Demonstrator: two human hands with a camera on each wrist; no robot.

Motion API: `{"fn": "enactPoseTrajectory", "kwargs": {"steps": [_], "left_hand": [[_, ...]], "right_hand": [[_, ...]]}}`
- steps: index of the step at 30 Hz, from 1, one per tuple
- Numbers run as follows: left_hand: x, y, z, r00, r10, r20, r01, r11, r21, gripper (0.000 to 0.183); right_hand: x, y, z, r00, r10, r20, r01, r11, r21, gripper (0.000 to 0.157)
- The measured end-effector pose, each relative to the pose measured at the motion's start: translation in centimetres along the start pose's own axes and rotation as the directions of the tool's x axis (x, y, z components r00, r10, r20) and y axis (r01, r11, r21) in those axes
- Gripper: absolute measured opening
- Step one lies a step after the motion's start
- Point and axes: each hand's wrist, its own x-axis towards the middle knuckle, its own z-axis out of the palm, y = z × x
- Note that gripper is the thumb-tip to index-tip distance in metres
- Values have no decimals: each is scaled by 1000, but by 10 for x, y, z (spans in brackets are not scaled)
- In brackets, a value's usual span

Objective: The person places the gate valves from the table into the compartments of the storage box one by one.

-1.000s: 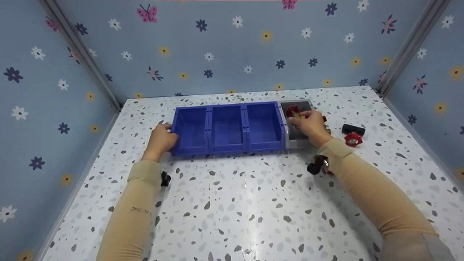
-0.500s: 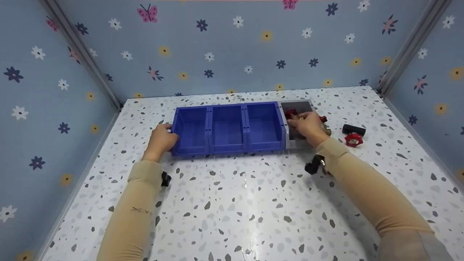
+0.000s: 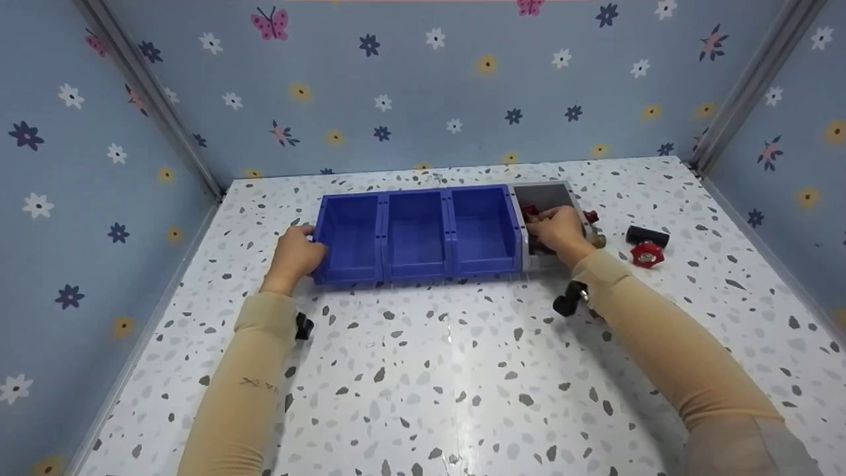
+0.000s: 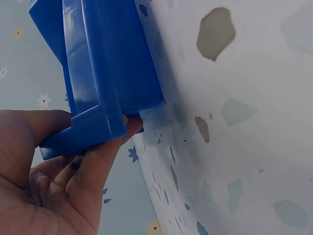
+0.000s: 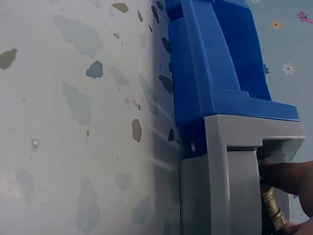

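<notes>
Three blue bins and one grey bin stand joined side by side. My left hand grips the side wall of the leftmost blue bin; in the left wrist view its thumb and fingers pinch the blue rim from both sides. At the other end, my right hand reaches down inside the grey bin. It pinches a brass valve between thumb and finger, seen past the bin's front lip. A red handle shows beside the fingertips, and the hand covers most of the bin's inside.
Just right of the grey bin lies another brass fitting with a red knob, partly behind the hand. Farther right are a black cylinder and a red handwheel. Flower-patterned walls enclose the speckled table.
My right hand has sunk slightly lower into the grey bin with the brass valve, uncovering more of the fitting outside it. The left hand has stayed on the blue bin.
</notes>
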Motion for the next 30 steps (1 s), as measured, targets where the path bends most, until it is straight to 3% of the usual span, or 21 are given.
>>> {"fn": "enactPoseTrajectory", "kwargs": {"steps": [8,15,30], "left_hand": [[0,0,0,1000,19,-12,-19,1000,8,61],[1,0,0,1000,-8,-6,9,1000,15,63],[4,-1,0,1000,-15,-2,15,1000,15,61]], "right_hand": [[3,1,-2,999,-4,46,4,1000,-10,43],[5,2,-3,996,-21,88,18,999,30,49],[6,2,-9,983,15,181,-19,1000,20,10]]}}
